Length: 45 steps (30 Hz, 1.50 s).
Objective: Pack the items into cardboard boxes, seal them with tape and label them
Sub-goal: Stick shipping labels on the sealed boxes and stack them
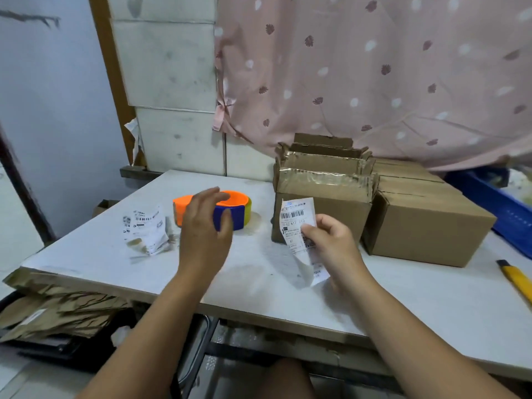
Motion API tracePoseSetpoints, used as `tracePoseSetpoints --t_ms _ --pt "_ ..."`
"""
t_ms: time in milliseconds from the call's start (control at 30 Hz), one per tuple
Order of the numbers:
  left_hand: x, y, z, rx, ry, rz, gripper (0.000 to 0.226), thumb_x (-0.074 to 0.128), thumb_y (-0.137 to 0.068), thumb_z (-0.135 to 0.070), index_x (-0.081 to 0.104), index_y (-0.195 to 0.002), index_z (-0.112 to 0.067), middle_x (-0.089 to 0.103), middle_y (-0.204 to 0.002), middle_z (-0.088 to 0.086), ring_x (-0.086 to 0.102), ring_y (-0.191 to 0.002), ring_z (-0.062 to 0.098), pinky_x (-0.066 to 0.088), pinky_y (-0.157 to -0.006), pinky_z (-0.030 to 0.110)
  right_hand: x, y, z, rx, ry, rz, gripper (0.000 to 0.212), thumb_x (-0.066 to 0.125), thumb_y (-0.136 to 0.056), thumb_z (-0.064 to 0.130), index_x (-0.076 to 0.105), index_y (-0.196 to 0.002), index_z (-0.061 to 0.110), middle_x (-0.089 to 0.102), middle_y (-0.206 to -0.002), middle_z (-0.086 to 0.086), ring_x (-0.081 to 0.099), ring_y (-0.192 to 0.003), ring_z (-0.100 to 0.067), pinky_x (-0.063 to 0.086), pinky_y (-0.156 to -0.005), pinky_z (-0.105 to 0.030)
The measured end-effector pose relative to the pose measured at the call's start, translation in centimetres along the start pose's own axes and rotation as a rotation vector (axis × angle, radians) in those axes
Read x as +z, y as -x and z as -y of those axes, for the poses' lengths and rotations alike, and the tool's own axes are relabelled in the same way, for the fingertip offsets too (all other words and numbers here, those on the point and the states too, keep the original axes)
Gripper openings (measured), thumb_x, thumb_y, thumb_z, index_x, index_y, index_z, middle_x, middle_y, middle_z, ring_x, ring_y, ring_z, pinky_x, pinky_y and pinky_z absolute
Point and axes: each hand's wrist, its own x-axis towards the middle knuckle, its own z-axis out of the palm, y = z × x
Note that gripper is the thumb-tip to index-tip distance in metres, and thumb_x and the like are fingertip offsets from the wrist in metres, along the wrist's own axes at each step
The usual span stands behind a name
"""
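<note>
My right hand (331, 243) pinches a white shipping label (299, 223) with a barcode, held just in front of the nearest taped cardboard box (325, 203). Its lower end curls down toward the table. My left hand (204, 226) hovers with relaxed fingers over an orange, blue and yellow tape dispenser (233, 208) and holds nothing. More taped boxes (322, 156) stand in a row behind the nearest one. A larger brown box (429, 226) sits to their right.
Crumpled label backing papers (146, 228) lie left of the dispenser on the white table (259, 283). A yellow utility knife (515, 277) lies at the right edge. Flattened cardboard (57, 306) sits under the table's left side. A blue crate (495, 203) stands far right.
</note>
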Motion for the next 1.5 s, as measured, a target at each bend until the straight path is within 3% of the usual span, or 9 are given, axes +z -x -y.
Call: tracePoseSetpoints --t_ms 100,267,400,500,700,833,1033,1333,1500 --pt "2.4 1.3 -5.4 -0.028 0.334 0.154 0.024 0.056 -0.089 -0.002 0.063 -0.096 -0.023 0.062 -0.099 -0.016 0.056 -0.087 -0.006 0.037 -0.077 0.002 -2.6 0.9 0.8 -0.103 0.035 -0.131 0.016 0.053 -0.094 0.009 0.065 -0.086 0.015 0.071 -0.081 0.003 0.065 -0.071 -0.007 0.051 -0.066 -0.026" --pt "7.5 2.9 -10.7 -0.15 0.695 0.464 0.027 0.057 -0.089 -0.004 0.065 -0.09 -0.029 0.071 -0.096 -0.007 0.066 -0.093 0.012 0.051 -0.085 0.023 -8.1 1.7 1.0 -0.176 0.018 -0.513 0.008 0.053 -0.087 0.024 0.057 -0.08 0.024 0.053 -0.112 -0.001 0.055 -0.087 -0.006 0.045 -0.08 -0.03" --pt "12.2 4.3 -13.2 -0.265 0.76 0.6 0.03 0.053 -0.093 -0.005 0.061 -0.116 -0.022 0.066 -0.114 -0.003 0.06 -0.107 0.006 0.045 -0.094 0.024 -13.4 1.5 0.7 -0.139 0.129 -0.714 0.01 0.052 -0.094 0.013 0.062 -0.095 0.01 0.033 -0.131 0.0 0.042 -0.108 -0.005 0.031 -0.083 -0.008" --pt "14.7 5.5 -14.5 -0.306 0.686 0.738 0.049 0.05 -0.095 -0.008 0.04 -0.143 -0.015 0.05 -0.141 0.004 0.048 -0.126 0.007 0.037 -0.104 0.023 -17.1 1.0 -0.1 -0.061 0.121 -0.761 0.016 0.054 -0.091 0.015 0.066 -0.081 0.017 0.03 -0.142 -0.002 0.035 -0.121 -0.006 0.029 -0.089 -0.02" --pt "17.1 6.2 -15.6 -0.318 0.496 0.79 0.067 0.048 -0.097 -0.014 0.01 -0.152 -0.016 0.023 -0.156 0.005 0.03 -0.14 0.017 0.027 -0.115 0.036 -21.7 0.3 -0.8 0.12 -0.247 -0.628 0.021 0.049 -0.093 0.004 0.067 -0.102 0.008 0.068 -0.09 -0.007 0.064 -0.076 -0.02 0.048 -0.066 -0.03" --pt "17.8 5.8 -16.1 -0.373 0.367 0.746 0.063 0.041 -0.096 -0.009 0.011 -0.152 -0.013 0.037 -0.148 0.009 0.047 -0.125 0.025 0.044 -0.094 0.034 -22.4 0.4 -0.7 0.186 -0.235 -0.498 0.02 0.048 -0.094 0.004 0.064 -0.086 0.013 0.068 -0.07 -0.001 0.064 -0.061 -0.013 0.047 -0.059 -0.024" --pt "17.1 6.8 -16.7 -0.26 0.404 0.659 0.06 0.047 -0.093 -0.003 0.029 -0.148 -0.018 0.038 -0.144 -0.001 0.042 -0.126 0.018 0.04 -0.103 0.031 -22.7 1.4 -1.0 0.082 -0.024 -0.518 0.025 0.054 -0.091 0.006 0.064 -0.069 0.014 0.068 -0.085 -0.012 0.062 -0.073 -0.023 0.045 -0.069 -0.033" --pt "15.3 3.7 -20.3 0.135 0.545 0.493 0.065 0.053 -0.082 -0.029 0.032 -0.143 -0.034 0.035 -0.144 -0.02 0.023 -0.14 0.014 0.019 -0.116 0.035 -24.9 4.0 -0.3 0.072 -0.171 -0.414 0.018 0.053 -0.095 0.007 0.069 -0.095 0.015 0.053 -0.121 -0.011 0.058 -0.093 -0.018 0.046 -0.071 -0.029" --pt "15.5 1.5 -20.9 0.172 0.553 0.361 0.053 0.061 -0.087 -0.009 0.044 -0.137 -0.016 0.038 -0.125 -0.01 0.038 -0.12 0.008 0.024 -0.109 0.018 -25.8 6.1 1.0 0.176 -0.086 -0.213 0.019 0.052 -0.094 0.005 0.069 -0.101 0.008 0.063 -0.102 -0.016 0.061 -0.079 -0.023 0.05 -0.065 -0.03"
